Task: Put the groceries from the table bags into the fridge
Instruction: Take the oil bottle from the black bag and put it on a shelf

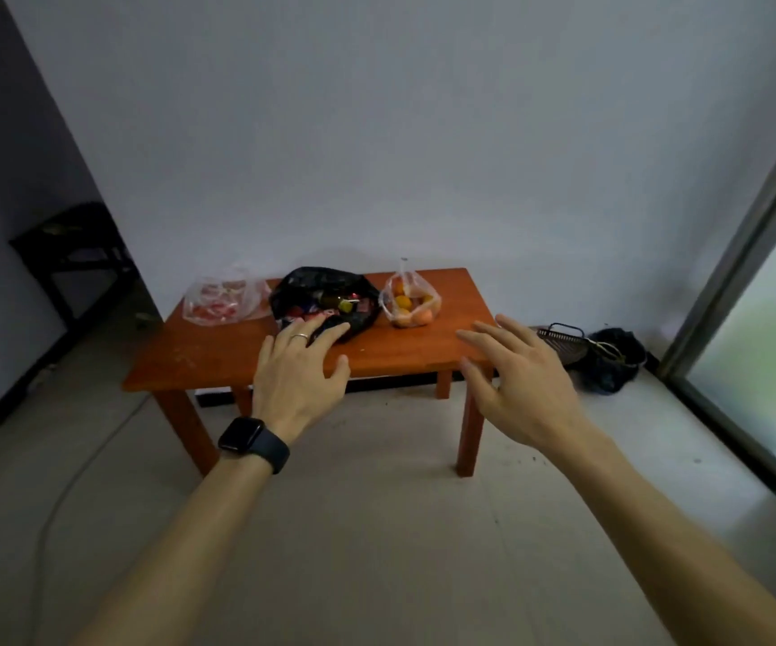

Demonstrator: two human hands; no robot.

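Note:
Three bags stand along the back of a low orange-brown wooden table [218, 361]. At the left is a clear bag [223, 300] with red and white packets. In the middle an open black bag [325, 291] holds bottles and colourful packets. At the right a clear bag of oranges [410, 303] stands knotted at the top. My left hand [300, 370], with a ring and a black watch, is stretched out with fingers spread, its fingertips in front of the black bag. My right hand [523, 384] hovers open over the table's right front corner. Neither holds anything. No fridge is in view.
A plain white wall runs behind the table. A dark stool or small table [74, 244] stands in the left doorway. On the floor at the right lie a dark basket [563, 345] and a black bag [614, 361], beside a sliding glass door [759, 319]. A cable [69, 482] trails across the floor.

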